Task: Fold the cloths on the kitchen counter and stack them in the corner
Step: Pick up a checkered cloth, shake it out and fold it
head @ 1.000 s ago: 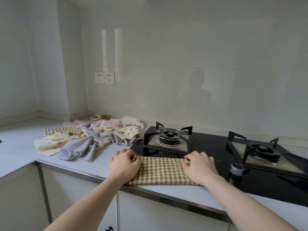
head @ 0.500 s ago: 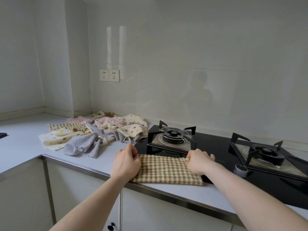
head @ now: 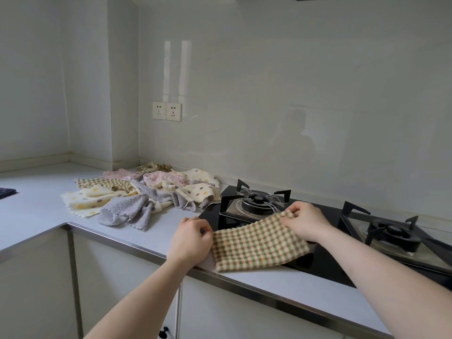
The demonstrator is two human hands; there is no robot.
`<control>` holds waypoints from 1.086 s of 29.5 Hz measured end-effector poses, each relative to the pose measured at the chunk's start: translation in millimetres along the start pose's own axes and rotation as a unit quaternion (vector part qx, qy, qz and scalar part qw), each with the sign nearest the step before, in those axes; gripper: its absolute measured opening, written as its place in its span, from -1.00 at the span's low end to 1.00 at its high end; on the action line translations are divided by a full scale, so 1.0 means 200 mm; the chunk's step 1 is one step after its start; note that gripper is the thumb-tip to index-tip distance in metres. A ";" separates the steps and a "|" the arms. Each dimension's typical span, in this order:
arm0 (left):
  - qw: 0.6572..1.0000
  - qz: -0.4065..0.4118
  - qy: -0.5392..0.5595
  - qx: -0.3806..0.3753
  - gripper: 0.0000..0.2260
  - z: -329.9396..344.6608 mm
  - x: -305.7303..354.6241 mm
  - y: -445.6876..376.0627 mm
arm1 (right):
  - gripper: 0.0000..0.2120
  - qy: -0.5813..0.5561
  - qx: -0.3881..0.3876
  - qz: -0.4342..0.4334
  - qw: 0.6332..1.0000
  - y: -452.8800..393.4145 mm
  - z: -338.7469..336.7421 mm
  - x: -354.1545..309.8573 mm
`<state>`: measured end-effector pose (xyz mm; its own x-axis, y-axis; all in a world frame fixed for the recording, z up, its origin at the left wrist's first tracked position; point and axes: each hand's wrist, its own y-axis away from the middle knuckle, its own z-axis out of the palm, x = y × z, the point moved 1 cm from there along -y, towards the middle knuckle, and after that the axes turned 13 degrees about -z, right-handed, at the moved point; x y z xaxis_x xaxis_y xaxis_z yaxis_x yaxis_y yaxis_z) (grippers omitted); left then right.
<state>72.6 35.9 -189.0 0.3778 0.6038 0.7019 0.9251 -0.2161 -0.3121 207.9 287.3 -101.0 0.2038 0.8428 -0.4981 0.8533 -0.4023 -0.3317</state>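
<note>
At lower centre, left hand (head: 190,237) and right hand (head: 304,222) pinching checked cloth (head: 256,245) by its corners, raised for folding; unfolded heap (head: 144,194) upper left.

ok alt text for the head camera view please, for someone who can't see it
Two hands hold a green checked cloth at a kitchen counter's front edge, the left hand pinching its left end and the right hand lifting its far right corner over a black gas hob. A heap of unfolded cloths lies behind, to the left.
</note>
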 end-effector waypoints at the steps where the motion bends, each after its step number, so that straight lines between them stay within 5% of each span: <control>1: 1.000 -0.001 0.002 -0.002 -0.79 0.00 0.00 0.00 | -0.85 -0.021 -0.006 0.002 1.000 -0.01 0.00 -0.01; 7: 1.000 -0.009 0.008 -0.018 -0.79 -0.01 0.00 0.00 | -0.66 -0.142 -0.046 0.018 0.989 -0.05 0.04 -0.11; 15: 0.999 -0.031 0.022 -0.020 -0.75 -0.01 0.00 -0.01 | -0.69 -0.295 -0.108 0.039 0.948 -0.01 0.20 -0.38; 26: 0.998 -0.050 0.049 -0.009 -0.81 -0.01 -0.01 0.00 | -0.71 -0.308 -0.154 0.033 0.938 0.08 0.40 -0.46; 29: 0.996 -0.056 0.064 0.008 -0.78 -0.01 0.00 0.00 | -0.75 -0.290 -0.105 0.016 0.951 0.08 0.38 -0.41; 32: 0.995 -0.066 0.079 0.008 -0.77 -0.02 0.01 0.00 | -0.79 -0.150 -0.029 -0.030 0.988 0.06 0.37 -0.31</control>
<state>74.0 33.4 -185.5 0.2556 0.4981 0.8286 0.9668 -0.1298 -0.2202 170.3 203.9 -134.4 0.0077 0.7167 -0.6974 0.8869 -0.3271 -0.3263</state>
